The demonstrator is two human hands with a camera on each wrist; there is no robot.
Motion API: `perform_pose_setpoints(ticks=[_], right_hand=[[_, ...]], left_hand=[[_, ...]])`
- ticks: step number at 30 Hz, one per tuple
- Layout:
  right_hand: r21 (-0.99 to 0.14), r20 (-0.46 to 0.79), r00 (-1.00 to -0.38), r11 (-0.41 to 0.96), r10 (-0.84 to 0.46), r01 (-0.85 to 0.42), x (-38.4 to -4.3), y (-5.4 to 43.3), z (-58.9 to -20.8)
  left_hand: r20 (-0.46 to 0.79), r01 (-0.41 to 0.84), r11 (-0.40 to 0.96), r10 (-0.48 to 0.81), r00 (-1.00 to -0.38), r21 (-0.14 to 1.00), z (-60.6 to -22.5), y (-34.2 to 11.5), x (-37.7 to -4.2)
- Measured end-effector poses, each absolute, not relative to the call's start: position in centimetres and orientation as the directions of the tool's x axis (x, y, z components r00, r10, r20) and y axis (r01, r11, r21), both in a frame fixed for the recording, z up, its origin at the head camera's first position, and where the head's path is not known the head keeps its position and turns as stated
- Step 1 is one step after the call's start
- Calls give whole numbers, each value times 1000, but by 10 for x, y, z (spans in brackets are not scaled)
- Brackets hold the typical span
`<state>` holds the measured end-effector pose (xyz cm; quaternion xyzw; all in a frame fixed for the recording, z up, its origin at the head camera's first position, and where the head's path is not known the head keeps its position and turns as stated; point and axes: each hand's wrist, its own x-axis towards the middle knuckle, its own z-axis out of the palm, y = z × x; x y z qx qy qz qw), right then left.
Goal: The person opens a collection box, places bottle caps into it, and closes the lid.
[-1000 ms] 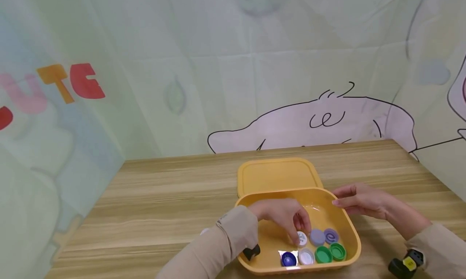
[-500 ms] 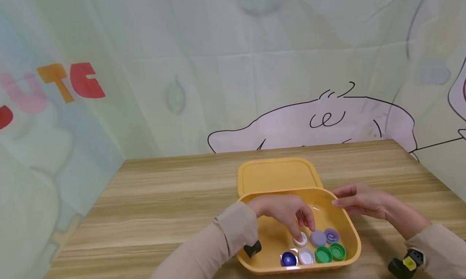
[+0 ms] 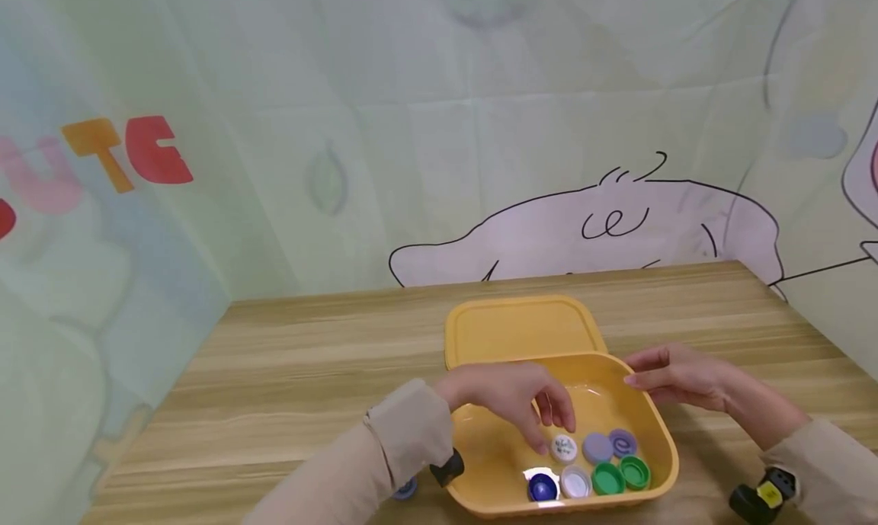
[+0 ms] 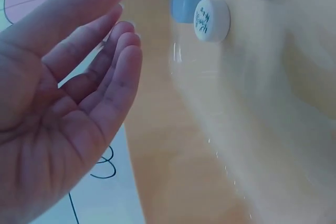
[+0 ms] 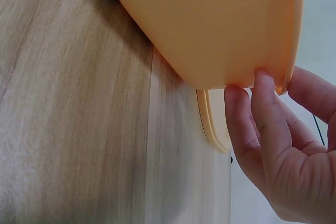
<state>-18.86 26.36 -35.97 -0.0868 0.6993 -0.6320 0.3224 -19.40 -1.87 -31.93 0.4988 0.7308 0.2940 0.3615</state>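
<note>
In the head view a yellow plastic box point(image 3: 668, 464) sits uncovered, with bottle caps inside. My left hand point(image 3: 511, 399) is over the box, fingers loosely bent and holding nothing. Just right of its fingertips lies a white cap point(image 3: 564, 448) with printed marks, which also shows apart from the hand point(image 4: 68, 87) in the left wrist view. Near it are two lilac caps point(image 3: 597, 448), two green caps point(image 3: 607, 478), a whitish cap point(image 3: 575, 481) and a dark blue cap point(image 3: 543, 488). At the far right corner, my right hand point(image 5: 289, 145) pinches the box's rim between thumb and fingers.
Behind the box lies its yellow lid point(image 3: 521, 331), flat on the wooden table point(image 3: 309, 372). Beside the left sleeve, a bluish cap point(image 3: 406, 489) rests on the table, partly covered. A printed cloth backdrop point(image 3: 411, 129) rises behind the table's back edge.
My left fingers have come off the white cap, which stays in the box, and the hand has drawn back left. The right hand keeps its place on the rim.
</note>
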Motion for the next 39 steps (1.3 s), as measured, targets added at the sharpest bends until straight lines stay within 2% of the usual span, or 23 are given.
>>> perform_pose_setpoints(ticks=[8, 19, 27, 39], right_hand=[[-940, -342, -781, 192, -523, 283, -188, 264, -358], [-937, -349, -778, 188, -523, 295, -187, 263, -358], [-940, -341, -778, 183, -528, 287, -187, 263, -359], [-949, -313, -771, 158, -555, 271, -188, 264, -361]], left_hand=[[-237, 517, 361, 927, -291, 776, -316, -33, -192], [-220, 528, 365, 922, -318, 767, -311, -51, -188], [-168, 496, 326, 927, -336, 805, -304, -70, -189], [-92, 422, 273, 911, -402, 865, -306, -108, -190]])
